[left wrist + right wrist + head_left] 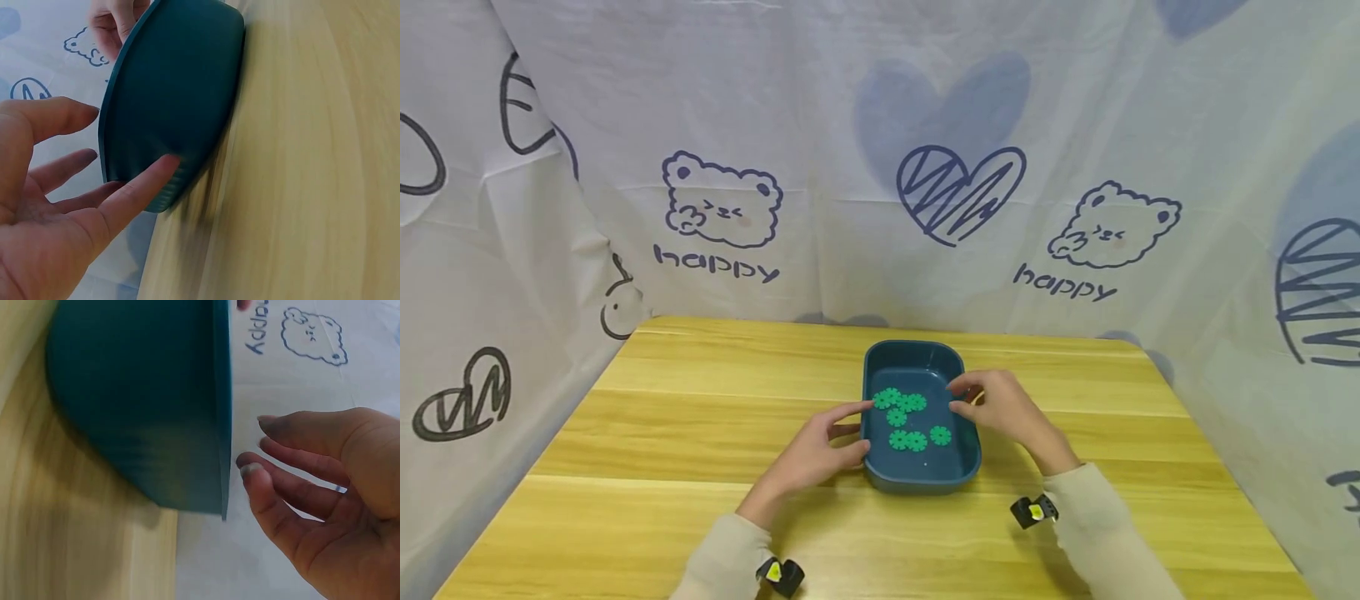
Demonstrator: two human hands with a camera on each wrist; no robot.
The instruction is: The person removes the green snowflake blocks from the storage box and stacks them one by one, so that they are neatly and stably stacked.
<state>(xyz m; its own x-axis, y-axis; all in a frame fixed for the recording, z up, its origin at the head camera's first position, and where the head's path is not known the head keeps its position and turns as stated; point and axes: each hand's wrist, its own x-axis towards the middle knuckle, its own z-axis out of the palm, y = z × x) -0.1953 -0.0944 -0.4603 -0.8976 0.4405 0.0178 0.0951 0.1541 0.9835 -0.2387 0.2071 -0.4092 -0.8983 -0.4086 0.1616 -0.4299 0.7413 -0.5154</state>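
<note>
Here's the glossy blue-green tub, round-cornered, on the wood-grain surface, toothed bright-green discs flat inside! Left hand at its left wall, fingers spread; right hand by the right rim, fingers bent, pinching nothing.

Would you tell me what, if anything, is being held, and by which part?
Nothing appears held: the left hand is open at the side of the blue bin; the right hand looks empty.
</note>
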